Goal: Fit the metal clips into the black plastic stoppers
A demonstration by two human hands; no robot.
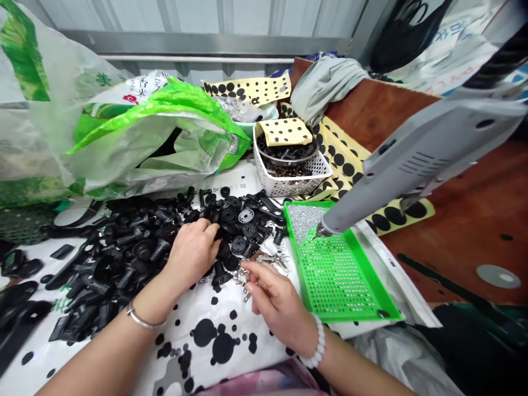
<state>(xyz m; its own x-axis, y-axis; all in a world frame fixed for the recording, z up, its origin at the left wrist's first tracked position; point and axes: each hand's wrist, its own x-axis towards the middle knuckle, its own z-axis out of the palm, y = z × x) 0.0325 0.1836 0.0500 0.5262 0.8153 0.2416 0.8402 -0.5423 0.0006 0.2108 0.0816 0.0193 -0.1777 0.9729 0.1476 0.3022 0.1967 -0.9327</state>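
My left hand (192, 250), a metal bangle on its wrist, reaches into a heap of black plastic parts (144, 250). Its fingers curl downward and closed among round black pieces, and what they grip is hidden. Closer to me and to the right, my right hand (274, 308), with a white bead bracelet, pinches with thumb and forefinger at a small metal clip (247, 296). More small silvery metal pieces (272, 259) lie scattered just beyond its fingers. Black slotted discs (238, 245) rest between the two hands.
A green tray (342, 275) of small silvery pieces stands on the right, with a grey electric screwdriver (383, 159) hanging over it. Behind are a white basket (284, 186) holding a bowl of black parts, and yellow sticker sheets (247, 88). Plastic bags (157, 148) fill the back left.
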